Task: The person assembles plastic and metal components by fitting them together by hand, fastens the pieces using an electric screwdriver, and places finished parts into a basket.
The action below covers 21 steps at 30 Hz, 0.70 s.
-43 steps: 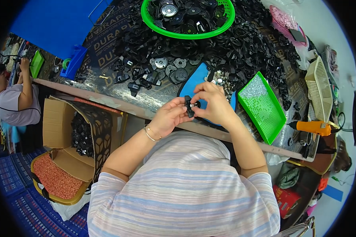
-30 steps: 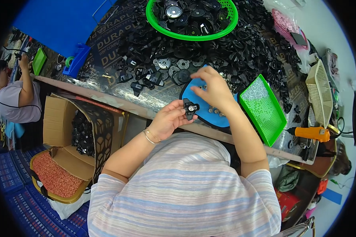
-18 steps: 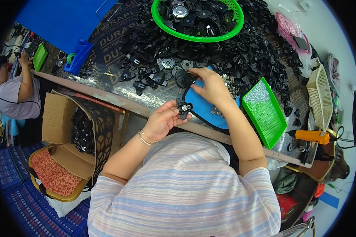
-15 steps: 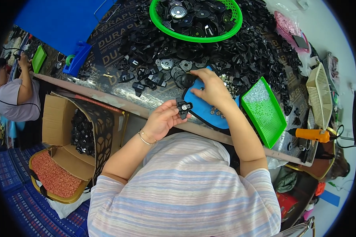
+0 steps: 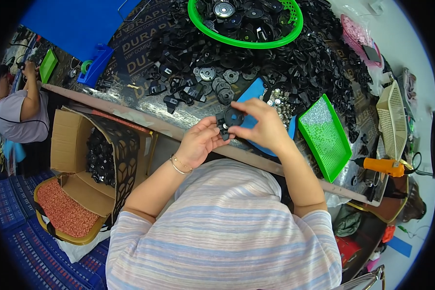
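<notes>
My left hand [image 5: 198,141] pinches a small black plastic bracket [image 5: 223,126] with a metal piece at its centre. Between the thumb and fingers of my right hand [image 5: 263,124] is a round black disc [image 5: 234,116] with a hole in it. Disc and bracket meet in front of me, just above the table's near edge; whether they are joined I cannot tell. Under my right hand lies a blue mat [image 5: 253,90], and small shiny metal parts [image 5: 278,97] are heaped beside it. Several dark round discs [image 5: 223,89] sit on the table past my hands.
A green basket [image 5: 246,44] of discs stands amid a wide heap of black parts [image 5: 319,63]. To the right are a green perforated tray [image 5: 344,159] and an orange-handled tool [image 5: 383,166]. At left, a blue tape dispenser [image 5: 95,67], a carton [image 5: 65,140] and a seated person [image 5: 21,113].
My right hand has taken a black disc from beside the blue mat and brought it toward me, onto the bracket in my left hand. The left hand has barely moved.
</notes>
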{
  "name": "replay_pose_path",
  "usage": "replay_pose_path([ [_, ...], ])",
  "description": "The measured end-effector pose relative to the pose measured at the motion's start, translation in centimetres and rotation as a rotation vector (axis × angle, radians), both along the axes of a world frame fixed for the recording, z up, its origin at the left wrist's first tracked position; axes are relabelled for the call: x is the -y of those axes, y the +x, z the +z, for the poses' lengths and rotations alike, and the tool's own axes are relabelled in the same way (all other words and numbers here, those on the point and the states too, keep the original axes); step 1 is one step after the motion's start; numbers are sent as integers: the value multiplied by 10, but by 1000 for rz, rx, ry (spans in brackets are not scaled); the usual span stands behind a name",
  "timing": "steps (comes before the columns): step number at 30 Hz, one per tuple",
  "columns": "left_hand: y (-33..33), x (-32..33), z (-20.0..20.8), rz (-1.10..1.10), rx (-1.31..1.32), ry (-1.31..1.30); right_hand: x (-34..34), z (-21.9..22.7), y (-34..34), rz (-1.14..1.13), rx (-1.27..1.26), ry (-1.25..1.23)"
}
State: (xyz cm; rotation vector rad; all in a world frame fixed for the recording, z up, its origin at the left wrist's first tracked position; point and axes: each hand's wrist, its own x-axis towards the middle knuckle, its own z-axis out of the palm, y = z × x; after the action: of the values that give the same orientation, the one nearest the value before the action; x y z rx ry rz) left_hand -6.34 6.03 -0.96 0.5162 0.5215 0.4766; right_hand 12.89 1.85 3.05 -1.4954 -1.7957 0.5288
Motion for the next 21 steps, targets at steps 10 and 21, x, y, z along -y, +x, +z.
replay_pose_path([
  [10, 6, 6, -2, 2, 18, 42, 17, 6, -13, -69, 232, 16],
  [21, 7, -13, -1, 50, -612, 1131, 12, -2, -2, -60, 14, -82],
])
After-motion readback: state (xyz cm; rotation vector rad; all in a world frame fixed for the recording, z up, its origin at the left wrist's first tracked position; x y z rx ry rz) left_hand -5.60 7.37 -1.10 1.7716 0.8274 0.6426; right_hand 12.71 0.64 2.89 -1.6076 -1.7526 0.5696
